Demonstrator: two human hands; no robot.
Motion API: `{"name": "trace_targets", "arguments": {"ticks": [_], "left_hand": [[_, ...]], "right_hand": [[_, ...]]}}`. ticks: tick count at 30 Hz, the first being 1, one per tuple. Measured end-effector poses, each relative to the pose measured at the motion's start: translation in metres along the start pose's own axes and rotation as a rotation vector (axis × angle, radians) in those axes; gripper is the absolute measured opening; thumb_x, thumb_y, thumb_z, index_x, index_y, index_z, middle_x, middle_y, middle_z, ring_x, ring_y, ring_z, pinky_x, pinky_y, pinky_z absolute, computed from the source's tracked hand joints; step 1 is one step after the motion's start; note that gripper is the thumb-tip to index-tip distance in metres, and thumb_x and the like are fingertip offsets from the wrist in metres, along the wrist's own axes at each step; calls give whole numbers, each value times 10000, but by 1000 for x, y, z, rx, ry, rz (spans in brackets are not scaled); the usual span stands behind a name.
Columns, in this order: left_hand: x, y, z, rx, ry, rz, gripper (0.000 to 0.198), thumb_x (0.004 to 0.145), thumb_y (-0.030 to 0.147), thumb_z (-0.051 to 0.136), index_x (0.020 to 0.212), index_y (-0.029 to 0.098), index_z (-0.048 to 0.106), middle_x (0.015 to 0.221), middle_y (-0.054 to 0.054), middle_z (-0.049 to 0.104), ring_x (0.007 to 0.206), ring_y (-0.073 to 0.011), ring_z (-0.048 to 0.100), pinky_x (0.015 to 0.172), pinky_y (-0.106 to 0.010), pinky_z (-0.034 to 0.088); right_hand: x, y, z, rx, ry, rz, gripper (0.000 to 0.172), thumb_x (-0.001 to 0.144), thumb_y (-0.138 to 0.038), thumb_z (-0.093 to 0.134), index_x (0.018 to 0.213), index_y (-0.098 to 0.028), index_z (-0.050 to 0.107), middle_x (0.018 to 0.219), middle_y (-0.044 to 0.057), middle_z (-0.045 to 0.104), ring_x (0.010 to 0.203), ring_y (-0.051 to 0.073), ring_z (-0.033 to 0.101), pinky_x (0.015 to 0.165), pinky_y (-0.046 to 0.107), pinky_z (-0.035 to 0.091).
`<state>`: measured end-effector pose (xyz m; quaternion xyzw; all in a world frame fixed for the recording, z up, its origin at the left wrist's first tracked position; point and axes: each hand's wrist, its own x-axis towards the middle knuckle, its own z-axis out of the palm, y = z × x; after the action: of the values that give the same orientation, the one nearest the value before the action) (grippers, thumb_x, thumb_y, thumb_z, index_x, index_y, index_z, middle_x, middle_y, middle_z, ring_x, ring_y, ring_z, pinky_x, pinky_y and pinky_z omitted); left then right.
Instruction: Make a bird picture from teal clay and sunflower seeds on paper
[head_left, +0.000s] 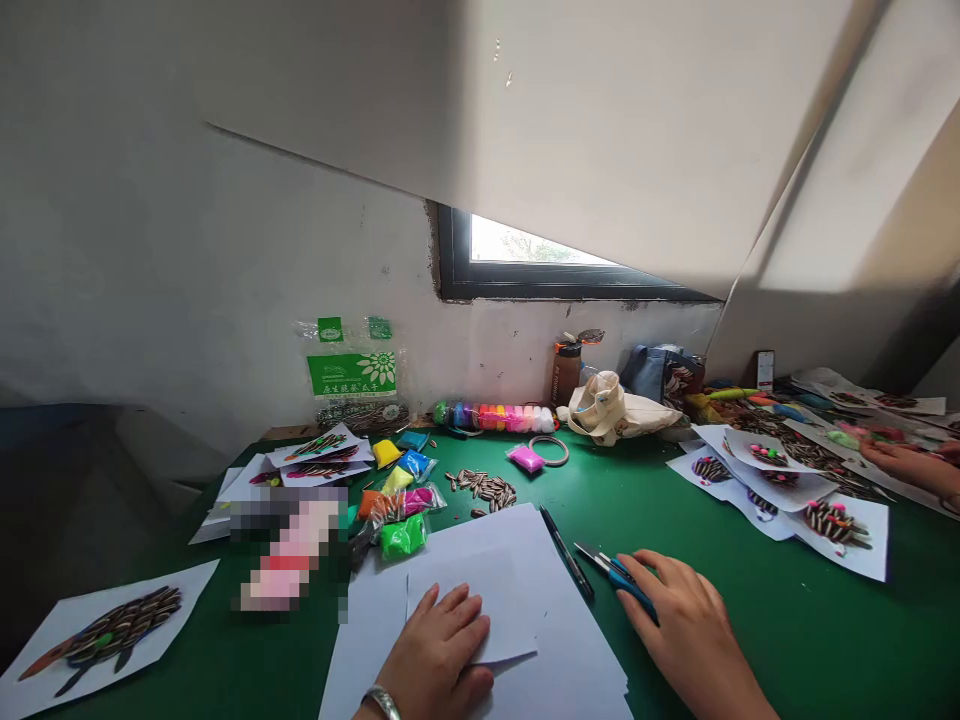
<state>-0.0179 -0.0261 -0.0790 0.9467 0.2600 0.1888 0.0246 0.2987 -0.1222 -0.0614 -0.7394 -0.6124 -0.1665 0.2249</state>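
My left hand (441, 645), with a silver bangle at the wrist, lies flat on a small cut piece of white paper (510, 590). Under that piece is a stack of larger white sheets (577, 660). To the right of the stack, my right hand (679, 615) has its fingers around the blue handles of a pair of scissors (600, 560). The blades point up and left, away from me, and appear closed. Between the scissors and the sheets lies a black pen (566, 552).
Bagged coloured clay (405, 537) and loose sunflower seeds (487, 490) lie beyond the paper. Seed-covered pictures sit at the left (112, 630) and right (840, 525). A bottle (566, 375) and cloth bag (607, 410) stand by the wall. Another person's hand (907, 465) is at far right.
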Motion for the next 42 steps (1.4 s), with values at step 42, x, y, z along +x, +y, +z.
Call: {"name": "trace_targets", "arguments": {"ticks": [42], "left_hand": [[19,-17,-88,-1170,262,-1103,701,544,434,825,1123,92,626,645,5,636,597,-144,578,572,-255,495]], "right_hand": [[74,-117,17,1542,-704,416,405,818,-537,537,668,-161,535,548,-28,482,489,89,432,462,213,347]]}}
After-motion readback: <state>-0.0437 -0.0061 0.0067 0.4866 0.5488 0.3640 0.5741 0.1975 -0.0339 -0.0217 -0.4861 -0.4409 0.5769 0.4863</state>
